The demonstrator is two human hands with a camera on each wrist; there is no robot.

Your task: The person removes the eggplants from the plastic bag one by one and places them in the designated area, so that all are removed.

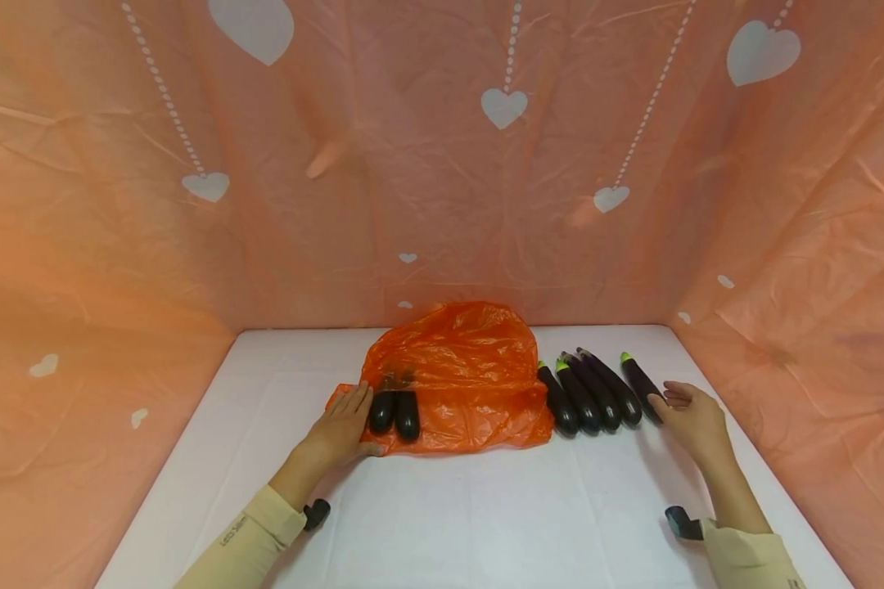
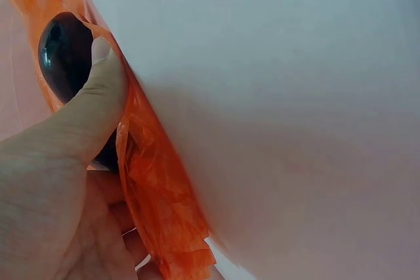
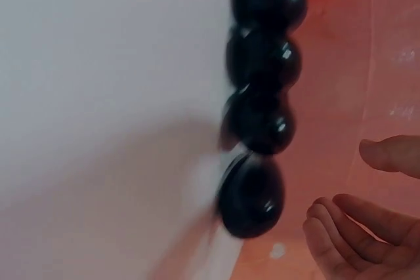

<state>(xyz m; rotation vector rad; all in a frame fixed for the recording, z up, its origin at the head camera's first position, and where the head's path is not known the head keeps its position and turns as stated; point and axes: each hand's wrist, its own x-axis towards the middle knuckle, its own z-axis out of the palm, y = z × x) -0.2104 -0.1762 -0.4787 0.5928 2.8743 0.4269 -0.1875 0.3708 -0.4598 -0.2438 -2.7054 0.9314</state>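
Note:
An orange plastic bag [image 1: 479,409] lies on the white table, its upper part puffed up. At its left end, the dark round ends of two eggplants [image 1: 408,415] show plainly, with their upper parts seen through the film. My left hand [image 1: 339,425] holds the bag's left edge; in the left wrist view its thumb lies across the film beside an eggplant [image 2: 65,57], and the other fingers are partly hidden behind the bag. My right hand [image 1: 696,421] is beside a lone eggplant [image 1: 639,383]. The right wrist view shows that hand's thumb and fingers spread, holding nothing, apart from the nearest eggplant [image 3: 252,198].
Several more eggplants [image 1: 580,401] lie side by side against the bag's right edge, green or dark stems toward the back. Orange sheeting with white hearts [image 1: 504,108] walls the table [image 1: 471,523] at the back and both sides. Dark devices [image 1: 683,523] sit at both wrists.

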